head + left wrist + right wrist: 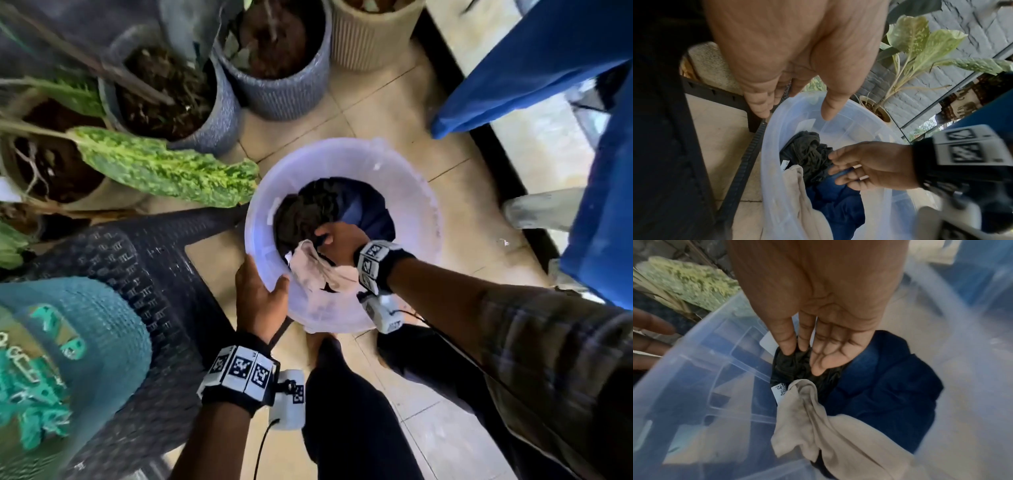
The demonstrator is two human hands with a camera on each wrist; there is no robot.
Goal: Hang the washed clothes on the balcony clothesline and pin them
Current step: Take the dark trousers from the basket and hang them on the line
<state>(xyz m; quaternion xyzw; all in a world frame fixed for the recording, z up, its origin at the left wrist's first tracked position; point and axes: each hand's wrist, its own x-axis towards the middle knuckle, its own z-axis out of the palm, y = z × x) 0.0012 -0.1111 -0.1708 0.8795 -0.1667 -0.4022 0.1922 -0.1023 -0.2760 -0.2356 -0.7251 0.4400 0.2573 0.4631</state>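
Right hand reaches down into the translucent plastic bucket; thumb and forefinger pinch a fold of the black garment, remaining fingers extended and together over it. Left hand grips the bucket's near rim, thumb inside the wall, fingers outside; from the left wrist view the thumb lies against the inner wall. Contents of bucket: black garment on the left side with a white label showing, dark blue garment on the right, beige cloth draped from the heap up over the near rim. Bucket stands on the tan tiled floor. Dark woven plastic chair just beside the bucket on the left. Grey ribbed planters and a variegated green leaf beyond. Blue cloth hangs at upper right; its support is out of view.
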